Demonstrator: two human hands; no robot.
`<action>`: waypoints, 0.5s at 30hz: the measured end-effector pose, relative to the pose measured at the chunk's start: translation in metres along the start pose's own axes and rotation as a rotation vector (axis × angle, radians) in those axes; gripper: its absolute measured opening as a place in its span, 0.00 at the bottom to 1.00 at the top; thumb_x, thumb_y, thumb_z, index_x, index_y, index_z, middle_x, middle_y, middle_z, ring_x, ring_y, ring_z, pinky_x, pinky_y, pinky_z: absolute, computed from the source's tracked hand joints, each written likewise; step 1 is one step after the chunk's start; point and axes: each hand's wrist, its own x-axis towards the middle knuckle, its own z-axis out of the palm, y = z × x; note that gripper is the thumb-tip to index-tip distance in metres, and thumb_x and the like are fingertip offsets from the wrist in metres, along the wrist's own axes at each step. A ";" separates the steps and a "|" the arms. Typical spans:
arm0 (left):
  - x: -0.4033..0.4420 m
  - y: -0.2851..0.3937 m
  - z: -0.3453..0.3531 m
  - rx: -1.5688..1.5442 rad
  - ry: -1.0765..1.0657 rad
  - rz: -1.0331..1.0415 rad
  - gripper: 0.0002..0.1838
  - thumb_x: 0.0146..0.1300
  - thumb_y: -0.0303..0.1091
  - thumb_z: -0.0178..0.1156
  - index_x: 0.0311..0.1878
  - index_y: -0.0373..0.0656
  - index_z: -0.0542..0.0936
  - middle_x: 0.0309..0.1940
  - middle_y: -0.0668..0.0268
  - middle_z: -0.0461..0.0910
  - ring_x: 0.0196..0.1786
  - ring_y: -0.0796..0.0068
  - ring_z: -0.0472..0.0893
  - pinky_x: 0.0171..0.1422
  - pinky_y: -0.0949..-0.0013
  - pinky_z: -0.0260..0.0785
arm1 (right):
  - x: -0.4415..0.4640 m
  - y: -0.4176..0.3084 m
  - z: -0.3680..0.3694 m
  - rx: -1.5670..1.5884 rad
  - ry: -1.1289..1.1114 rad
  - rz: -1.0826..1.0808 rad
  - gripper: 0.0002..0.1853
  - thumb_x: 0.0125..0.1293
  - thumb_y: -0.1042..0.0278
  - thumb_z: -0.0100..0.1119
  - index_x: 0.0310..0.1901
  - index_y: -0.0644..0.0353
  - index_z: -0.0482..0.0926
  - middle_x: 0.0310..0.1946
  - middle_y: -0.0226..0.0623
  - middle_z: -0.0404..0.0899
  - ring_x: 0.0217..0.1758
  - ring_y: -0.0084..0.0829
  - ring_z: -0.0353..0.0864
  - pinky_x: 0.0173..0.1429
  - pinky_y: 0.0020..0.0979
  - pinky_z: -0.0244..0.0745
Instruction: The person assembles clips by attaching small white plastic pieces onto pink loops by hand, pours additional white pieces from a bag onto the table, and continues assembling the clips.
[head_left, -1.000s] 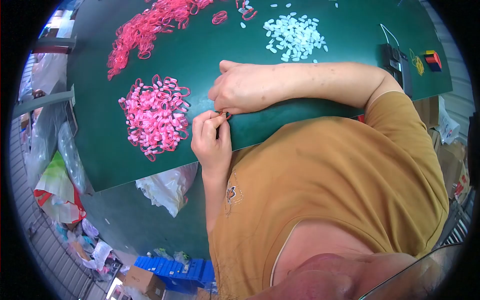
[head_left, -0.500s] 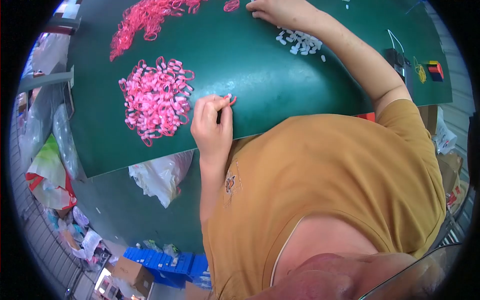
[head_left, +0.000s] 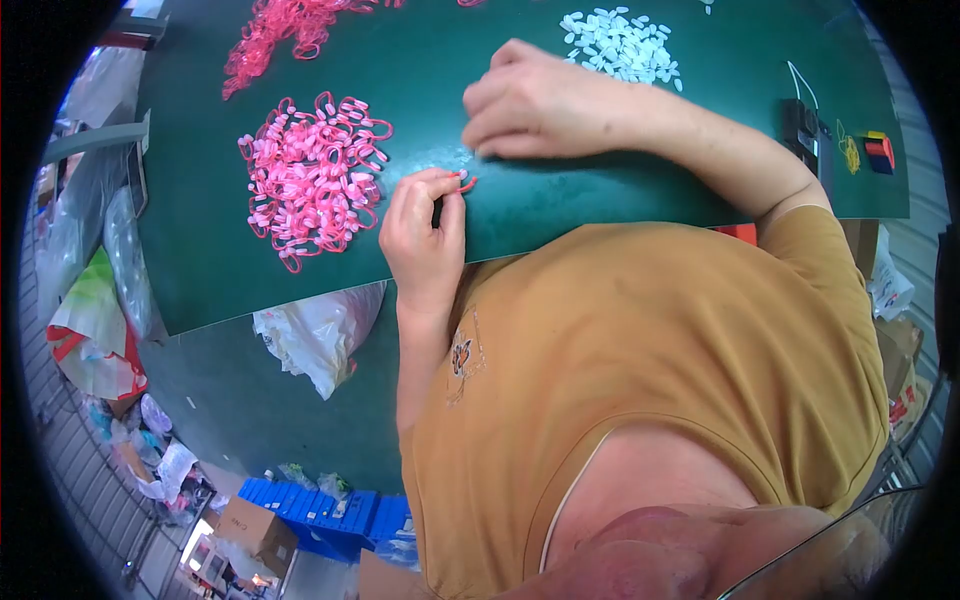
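Observation:
My left hand (head_left: 425, 235) is near the table's front edge, thumb and forefinger pinched on a small red loop band (head_left: 467, 184) with a whitish bit at the fingertips. Just above and to the right, my right hand (head_left: 540, 105) hovers over the table, fingers curled and slightly blurred; anything in them is hidden. Left of my left hand lies a pile of pink loop bands with pale pink pieces on them (head_left: 315, 180). Beyond my right forearm is a scatter of small white oval pieces (head_left: 622, 45).
Plain red loops (head_left: 285, 35) are heaped at the far left of the green table (head_left: 420, 90). A black device with a white cord (head_left: 800, 125) and a red-and-black block (head_left: 879, 154) sit at the right. A white plastic bag (head_left: 320, 340) is below the table edge.
My right hand has come from the far side of the table towards my left hand, uncovering more white pieces. My left hand keeps its pinch on the red loop band.

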 end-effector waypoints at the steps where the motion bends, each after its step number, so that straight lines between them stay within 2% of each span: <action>1: 0.000 0.000 0.000 -0.001 0.002 0.000 0.09 0.63 0.15 0.70 0.42 0.40 0.83 0.42 0.57 0.88 0.44 0.59 0.89 0.49 0.60 0.82 | 0.001 -0.006 0.005 0.001 -0.033 -0.008 0.08 0.75 0.60 0.68 0.49 0.50 0.90 0.39 0.29 0.81 0.47 0.31 0.85 0.70 0.45 0.69; 7: -0.001 0.001 0.001 0.004 0.017 -0.014 0.09 0.63 0.17 0.70 0.43 0.40 0.83 0.42 0.58 0.88 0.44 0.58 0.89 0.49 0.60 0.82 | 0.006 -0.013 0.017 -0.014 -0.039 -0.048 0.08 0.74 0.60 0.69 0.49 0.51 0.90 0.38 0.28 0.80 0.47 0.30 0.84 0.72 0.46 0.69; 13: -0.001 0.000 0.001 0.020 0.021 -0.006 0.10 0.62 0.16 0.70 0.42 0.41 0.81 0.41 0.59 0.88 0.44 0.58 0.89 0.48 0.59 0.82 | 0.010 -0.019 0.023 -0.040 -0.091 -0.065 0.06 0.73 0.61 0.69 0.42 0.52 0.88 0.36 0.27 0.79 0.46 0.30 0.83 0.70 0.45 0.70; 15: -0.002 0.000 0.001 0.027 0.022 -0.003 0.11 0.62 0.16 0.70 0.42 0.41 0.81 0.41 0.59 0.88 0.43 0.58 0.89 0.47 0.60 0.82 | 0.010 -0.019 0.028 -0.119 -0.096 -0.070 0.08 0.73 0.58 0.66 0.38 0.50 0.88 0.36 0.26 0.82 0.46 0.29 0.84 0.66 0.43 0.69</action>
